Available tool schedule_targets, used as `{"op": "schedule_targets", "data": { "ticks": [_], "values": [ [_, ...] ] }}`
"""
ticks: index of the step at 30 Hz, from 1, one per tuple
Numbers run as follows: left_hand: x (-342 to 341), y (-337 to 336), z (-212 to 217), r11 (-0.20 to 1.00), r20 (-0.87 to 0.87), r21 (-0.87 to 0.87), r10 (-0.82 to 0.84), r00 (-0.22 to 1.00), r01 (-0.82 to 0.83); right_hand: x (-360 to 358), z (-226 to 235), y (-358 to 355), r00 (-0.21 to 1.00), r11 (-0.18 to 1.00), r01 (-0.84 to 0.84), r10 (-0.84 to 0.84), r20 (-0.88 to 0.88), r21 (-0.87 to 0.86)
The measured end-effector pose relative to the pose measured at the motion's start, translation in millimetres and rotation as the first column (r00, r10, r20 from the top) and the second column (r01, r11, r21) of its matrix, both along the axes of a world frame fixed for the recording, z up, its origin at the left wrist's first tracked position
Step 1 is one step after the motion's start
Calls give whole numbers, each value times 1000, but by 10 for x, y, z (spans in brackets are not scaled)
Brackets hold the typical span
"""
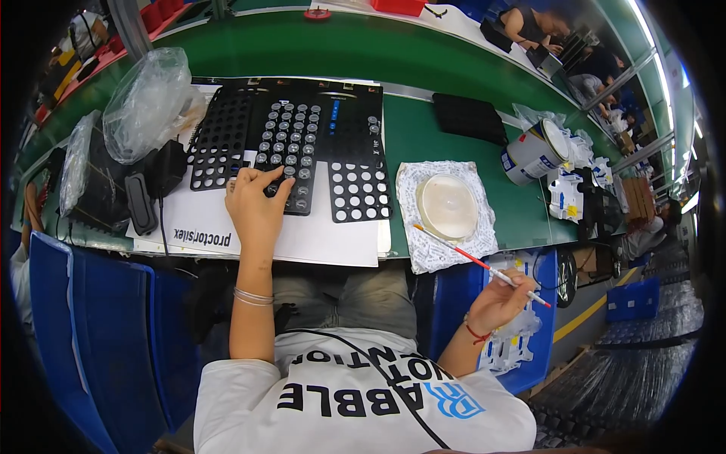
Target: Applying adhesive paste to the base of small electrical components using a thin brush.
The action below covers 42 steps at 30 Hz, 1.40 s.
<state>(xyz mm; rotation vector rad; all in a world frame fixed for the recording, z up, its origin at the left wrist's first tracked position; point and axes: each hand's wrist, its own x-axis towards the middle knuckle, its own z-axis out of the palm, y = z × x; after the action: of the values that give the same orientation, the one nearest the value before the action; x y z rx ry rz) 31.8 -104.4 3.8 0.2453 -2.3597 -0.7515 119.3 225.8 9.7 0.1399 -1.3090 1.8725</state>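
My left hand (257, 198) reaches over the lower left edge of a black tray (301, 198) that holds rows of small round clear-and-silver pieces (287, 127). Its thumb and forefinger pinch at the tray's lower rows; whatever is between them is too small to make out. In my right hand (501, 300) is a thin paintbrush (473, 259) with a red and white handle, held like a pen. The brush tip points up and left, at the near left edge of a round, cream-coloured dish (448, 206). That dish rests on a crumpled printed sheet (484, 236).
Perforated black trays (360, 191) flank the filled one on white paper (325, 246). Clear plastic bags (147, 102) and a black power adapter (165, 168) lie left. A metal can (535, 155) and white plastic parts (566, 195) stand right. Blue bins (113, 333) sit below the green bench.
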Motion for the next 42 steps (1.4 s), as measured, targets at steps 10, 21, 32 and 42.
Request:
{"op": "schedule_targets", "data": {
  "ticks": [10, 21, 32, 42],
  "values": [
    [31, 33, 61, 995, -34, -88, 49, 998, -52, -17, -43, 71, 999, 999, 48, -48, -7, -20],
    [-1048, 770, 429, 823, 323, -436, -235, 917, 364, -39, -70, 167, 955, 956, 265, -278, 103, 124],
    [-1363, 987, 160, 847, 430, -401, -161, 888, 348, 56, -88, 362, 925, 919, 327, -359, 123, 222],
    [-1460, 1043, 176, 894, 375, -300, -209, 903, 332, 68, -77, 357, 925, 920, 332, -361, 118, 209]
  ]
}}
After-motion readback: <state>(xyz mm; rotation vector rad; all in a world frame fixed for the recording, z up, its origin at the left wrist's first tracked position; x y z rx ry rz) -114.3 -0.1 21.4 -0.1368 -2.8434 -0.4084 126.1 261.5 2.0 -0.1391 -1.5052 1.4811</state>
